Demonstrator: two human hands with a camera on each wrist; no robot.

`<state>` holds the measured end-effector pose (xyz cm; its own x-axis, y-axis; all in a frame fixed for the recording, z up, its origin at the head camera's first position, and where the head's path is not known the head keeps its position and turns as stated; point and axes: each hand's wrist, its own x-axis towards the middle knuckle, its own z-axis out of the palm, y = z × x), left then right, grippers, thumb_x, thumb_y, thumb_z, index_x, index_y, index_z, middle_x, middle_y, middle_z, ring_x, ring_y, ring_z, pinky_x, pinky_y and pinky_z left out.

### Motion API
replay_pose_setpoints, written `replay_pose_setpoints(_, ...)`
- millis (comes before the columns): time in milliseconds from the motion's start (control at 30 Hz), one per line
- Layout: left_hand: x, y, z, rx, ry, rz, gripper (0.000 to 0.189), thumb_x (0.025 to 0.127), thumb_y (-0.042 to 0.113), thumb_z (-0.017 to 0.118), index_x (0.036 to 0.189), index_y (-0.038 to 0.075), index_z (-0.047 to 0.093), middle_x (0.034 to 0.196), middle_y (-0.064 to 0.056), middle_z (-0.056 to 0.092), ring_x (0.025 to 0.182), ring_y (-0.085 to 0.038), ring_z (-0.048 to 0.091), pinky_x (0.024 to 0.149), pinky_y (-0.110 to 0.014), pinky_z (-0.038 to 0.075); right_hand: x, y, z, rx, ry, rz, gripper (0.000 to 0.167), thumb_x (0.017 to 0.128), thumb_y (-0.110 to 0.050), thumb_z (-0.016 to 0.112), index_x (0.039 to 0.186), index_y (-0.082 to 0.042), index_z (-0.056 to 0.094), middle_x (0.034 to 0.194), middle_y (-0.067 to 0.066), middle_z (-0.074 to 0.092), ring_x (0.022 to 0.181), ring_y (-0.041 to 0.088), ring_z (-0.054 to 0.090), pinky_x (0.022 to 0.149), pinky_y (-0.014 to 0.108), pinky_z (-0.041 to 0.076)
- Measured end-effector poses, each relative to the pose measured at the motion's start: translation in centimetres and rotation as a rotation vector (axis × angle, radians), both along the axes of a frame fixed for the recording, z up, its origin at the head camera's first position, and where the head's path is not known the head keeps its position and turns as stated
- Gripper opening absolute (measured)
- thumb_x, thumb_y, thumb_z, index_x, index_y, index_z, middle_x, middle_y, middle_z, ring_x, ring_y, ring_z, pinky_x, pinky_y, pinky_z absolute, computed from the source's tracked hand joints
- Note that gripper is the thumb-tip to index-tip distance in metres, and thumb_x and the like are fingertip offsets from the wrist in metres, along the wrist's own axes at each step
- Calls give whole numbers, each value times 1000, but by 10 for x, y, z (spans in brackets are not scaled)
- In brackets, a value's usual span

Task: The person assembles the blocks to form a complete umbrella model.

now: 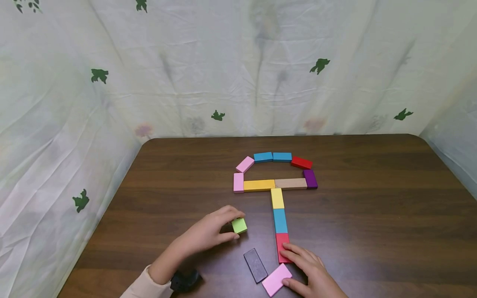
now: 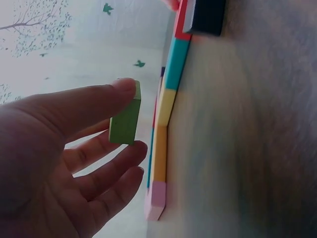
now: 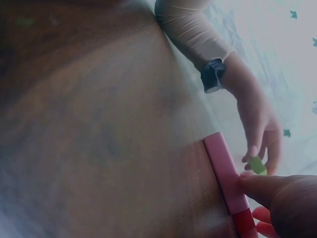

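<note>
My left hand (image 1: 210, 231) pinches a light green block (image 1: 239, 226) between thumb and fingers, held left of the block column; the left wrist view shows the green block (image 2: 125, 119) too. My right hand (image 1: 313, 271) rests at the near end of that column. Its fingertips touch a red block (image 1: 282, 244) while its thumb touches the edge of a pink block (image 1: 277, 280) lying slantwise. Beside the pink block lies a dark grey block (image 1: 255, 265). In the right wrist view the thumb presses against the pink block (image 3: 225, 171).
Above the red block, a blue block (image 1: 280, 221) and a yellow block (image 1: 277, 198) continue the column. It meets an orange-yellow block (image 1: 259, 186) and a wooden block (image 1: 290, 183), under an arch of pink, blue, red and purple blocks. A patterned curtain (image 1: 238, 74) hangs behind the table (image 1: 372, 215).
</note>
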<state>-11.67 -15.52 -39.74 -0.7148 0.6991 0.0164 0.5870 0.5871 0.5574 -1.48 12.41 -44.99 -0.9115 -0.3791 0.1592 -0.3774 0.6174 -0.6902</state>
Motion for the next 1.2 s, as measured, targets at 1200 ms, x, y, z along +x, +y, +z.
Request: replay_pose_setpoints(1200,4,10,-22,-89,-3,-213,43,82,21,66,123,13,55,113,5,53,104,-8,46,88,-23,38,-1,1,1,2,-45,11,61,76,-52,63,124,-15,56,125,-3,48,109,23,44,83,55,34)
